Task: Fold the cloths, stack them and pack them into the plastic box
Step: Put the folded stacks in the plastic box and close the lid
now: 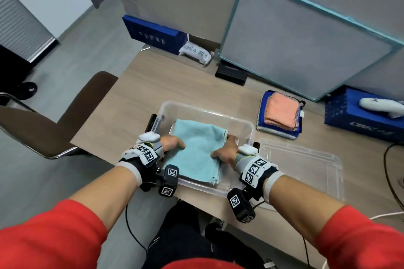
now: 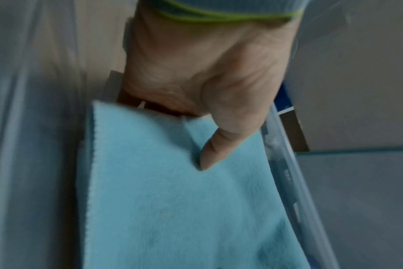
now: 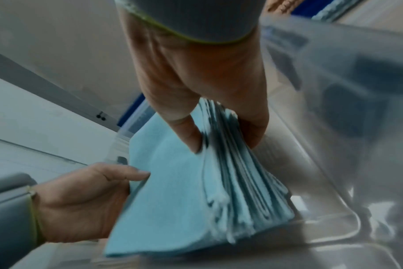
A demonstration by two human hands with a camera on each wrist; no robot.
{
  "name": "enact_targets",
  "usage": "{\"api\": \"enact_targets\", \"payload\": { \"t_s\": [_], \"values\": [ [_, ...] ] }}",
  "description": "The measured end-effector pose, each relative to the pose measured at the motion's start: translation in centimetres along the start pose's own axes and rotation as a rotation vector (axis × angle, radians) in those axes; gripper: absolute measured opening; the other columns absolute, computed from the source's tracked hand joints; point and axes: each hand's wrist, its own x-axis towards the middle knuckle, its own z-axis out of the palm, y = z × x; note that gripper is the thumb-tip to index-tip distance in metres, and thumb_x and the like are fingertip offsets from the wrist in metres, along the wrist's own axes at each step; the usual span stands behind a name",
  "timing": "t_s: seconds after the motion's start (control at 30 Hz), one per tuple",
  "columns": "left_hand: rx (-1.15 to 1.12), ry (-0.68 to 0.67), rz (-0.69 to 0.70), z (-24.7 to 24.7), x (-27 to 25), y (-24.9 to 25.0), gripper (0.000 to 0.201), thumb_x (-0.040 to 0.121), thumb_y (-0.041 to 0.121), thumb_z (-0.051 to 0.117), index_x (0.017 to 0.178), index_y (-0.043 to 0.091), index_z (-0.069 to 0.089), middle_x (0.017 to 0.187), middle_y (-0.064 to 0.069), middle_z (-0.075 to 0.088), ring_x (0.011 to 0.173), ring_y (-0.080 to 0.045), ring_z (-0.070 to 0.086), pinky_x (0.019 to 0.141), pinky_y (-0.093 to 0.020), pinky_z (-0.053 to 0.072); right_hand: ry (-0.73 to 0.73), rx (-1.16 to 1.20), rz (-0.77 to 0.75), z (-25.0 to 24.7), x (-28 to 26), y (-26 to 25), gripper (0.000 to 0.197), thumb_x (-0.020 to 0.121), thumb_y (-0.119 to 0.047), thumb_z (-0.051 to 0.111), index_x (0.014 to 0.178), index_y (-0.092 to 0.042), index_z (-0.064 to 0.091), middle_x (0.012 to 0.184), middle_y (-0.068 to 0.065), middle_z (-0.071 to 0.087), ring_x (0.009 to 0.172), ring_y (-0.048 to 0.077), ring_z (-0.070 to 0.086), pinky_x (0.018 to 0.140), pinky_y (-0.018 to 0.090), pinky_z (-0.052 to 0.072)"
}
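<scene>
Both hands grip the stack of folded blue cloths (image 1: 197,150): left hand (image 1: 172,143) and right hand (image 1: 226,153) pinch opposite edges, thumbs above, fingers (image 3: 253,131) beneath. Stack held partly inside the plastic box (image 1: 240,124) on the worktop (image 1: 175,85), long axis running away from the person.

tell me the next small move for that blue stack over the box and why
Probably lower it flat to the floor of the plastic box, then let go. Left hand and right hand pinch opposite sides of the blue cloth stack, which looks tilted, near edge over the rim.
</scene>
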Motion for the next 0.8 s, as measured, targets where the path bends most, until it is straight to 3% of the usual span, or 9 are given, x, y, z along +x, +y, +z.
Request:
{"api": "enact_targets", "payload": {
  "t_s": [0.1, 0.27, 0.4, 0.47, 0.53, 0.63, 0.67, 0.73, 0.8],
  "values": [
    [0.111, 0.074, 0.018, 0.7, 1.0, -0.4, 0.031, 0.080, 0.018, 0.071, 0.100, 0.002, 0.055, 0.098, -0.012, 0.061, 0.083, -0.027, 0.059, 0.071, -0.029, 0.046, -0.040, -0.057, 0.035, 0.1, -1.4, -1.1, 0.089, 0.061, -0.018, 0.076, 0.137, -0.011, 0.030, 0.127, 0.018, 0.052, 0.115, 0.038, 0.055, 0.099, 0.050, 0.048],
    [-0.058, 0.100, 0.092, 0.5, 1.5, -0.3, 0.037, 0.074, 0.011, 0.074, 0.107, -0.002, 0.062, 0.100, -0.012, 0.064, 0.083, -0.025, 0.059, 0.060, -0.025, 0.045, 0.004, -0.030, 0.081, -1.3, -3.0, -2.6, 0.075, 0.072, -0.014, 0.075, 0.133, -0.005, 0.032, 0.121, 0.018, 0.055, 0.106, 0.034, 0.058, 0.092, 0.047, 0.054],
    [-0.112, 0.140, 0.272, -0.8, 1.1, 1.1, 0.035, 0.081, 0.018, 0.071, 0.114, 0.008, 0.065, 0.109, -0.002, 0.065, 0.099, -0.021, 0.062, 0.084, -0.027, 0.046, 0.021, 0.050, -0.039, -3.5, -4.4, -4.1, 0.074, 0.080, -0.020, 0.073, 0.142, -0.007, 0.035, 0.132, 0.016, 0.053, 0.116, 0.031, 0.055, 0.101, 0.041, 0.048],
    [-0.205, 0.257, 0.393, -1.9, 0.5, 1.5, 0.030, 0.074, 0.024, 0.070, 0.104, 0.025, 0.067, 0.104, 0.002, 0.069, 0.097, -0.020, 0.066, 0.095, -0.034, 0.051, 0.080, 0.116, -0.177, -5.4, -5.6, -4.8, 0.060, 0.081, -0.021, 0.071, 0.137, -0.016, 0.049, 0.131, 0.010, 0.058, 0.119, 0.028, 0.057, 0.104, 0.044, 0.046],
    [-0.222, 0.460, 0.531, -3.0, 0.3, 1.6, 0.022, 0.075, 0.021, 0.065, 0.095, 0.030, 0.068, 0.091, 0.003, 0.072, 0.083, -0.018, 0.068, 0.086, -0.036, 0.056, 0.162, 0.204, -0.304, -7.6, -6.5, -4.9, 0.030, 0.084, -0.014, 0.068, 0.112, -0.025, 0.065, 0.111, 0.005, 0.069, 0.105, 0.028, 0.066, 0.094, 0.046, 0.054],
    [-0.004, 0.717, 0.580, -4.3, 0.2, 1.9, 0.037, 0.078, 0.018, 0.066, 0.114, 0.024, 0.062, 0.107, -0.002, 0.067, 0.095, -0.022, 0.062, 0.090, -0.035, 0.049, 0.396, 0.125, -0.293, -10.3, -6.1, -4.2, 0.032, 0.079, -0.023, 0.072, 0.110, -0.026, 0.063, 0.106, 0.001, 0.065, 0.100, 0.025, 0.063, 0.091, 0.046, 0.053],
    [0.071, 0.682, 0.514, -4.5, 0.4, 2.2, 0.047, 0.077, 0.020, 0.067, 0.123, 0.022, 0.057, 0.116, -0.004, 0.064, 0.103, -0.025, 0.060, 0.095, -0.036, 0.047, 0.429, 0.045, -0.224, -11.0, -5.8, -3.7, 0.047, 0.076, -0.030, 0.075, 0.119, -0.023, 0.058, 0.113, 0.002, 0.062, 0.104, 0.026, 0.060, 0.094, 0.047, 0.051],
    [0.164, 0.514, 0.357, -4.7, 0.6, 2.4, 0.053, 0.081, 0.019, 0.064, 0.133, 0.019, 0.051, 0.125, -0.006, 0.063, 0.108, -0.029, 0.060, 0.094, -0.034, 0.047, 0.267, -0.042, -0.051, -11.0, -4.8, -2.4, 0.066, 0.076, -0.035, 0.075, 0.132, -0.014, 0.048, 0.121, 0.007, 0.056, 0.107, 0.028, 0.058, 0.093, 0.040, 0.050],
    [0.235, 0.453, 0.320, -4.6, 0.9, 2.9, 0.041, 0.087, 0.014, 0.057, 0.128, 0.017, 0.055, 0.122, -0.009, 0.065, 0.101, -0.030, 0.062, 0.085, -0.031, 0.046, 0.077, -0.029, 0.054, -10.6, -4.5, -1.7, 0.046, 0.083, -0.032, 0.068, 0.120, -0.009, 0.055, 0.110, 0.010, 0.058, 0.089, 0.025, 0.059, 0.076, 0.032, 0.051]
  ]
}}
